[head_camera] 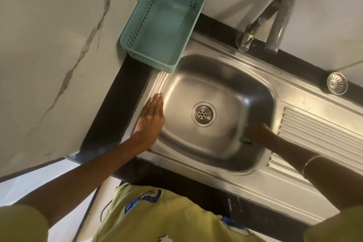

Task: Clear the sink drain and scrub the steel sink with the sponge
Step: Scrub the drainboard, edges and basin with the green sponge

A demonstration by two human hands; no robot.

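Note:
A steel sink (220, 151) fills the middle of the head view, with its round drain (203, 114) bare at the bottom of the basin. My right hand (259, 132) is closed on a green sponge (245, 138), pressed against the basin's right inner wall; only a sliver of the sponge shows under the fingers. My left hand (152, 119) lies flat, fingers together, on the sink's left rim. The metal drain strainer (336, 83) rests out of the sink, on the back ledge at the right.
A teal plastic basket (141, 23) sits on the dark counter at the sink's back left corner. A curved steel tap (275, 19) rises behind the basin. The ribbed draining board (322, 133) extends to the right. A marble-look wall lies to the left.

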